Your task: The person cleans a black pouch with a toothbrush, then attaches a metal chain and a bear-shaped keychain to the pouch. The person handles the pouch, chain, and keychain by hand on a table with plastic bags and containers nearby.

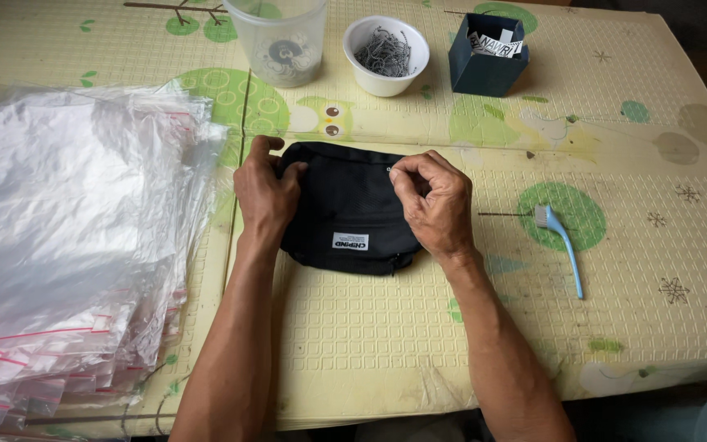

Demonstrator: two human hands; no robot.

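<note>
From the head view, a black pouch is lying flat on the counter, between the two hands. The left hand is gripping the pouch's left edge, fingers curled over it. The right hand is pinching something small at its top right edge, knuckles bent. A stack of clear plastic bags is lying far left

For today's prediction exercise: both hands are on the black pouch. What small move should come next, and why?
Probably the right hand draws its pinched fingertips along the top edge of the black pouch, while the left hand steadies the other end. The pinch sits where a zipper pull would be, though the pull itself is too small to make out.
</note>
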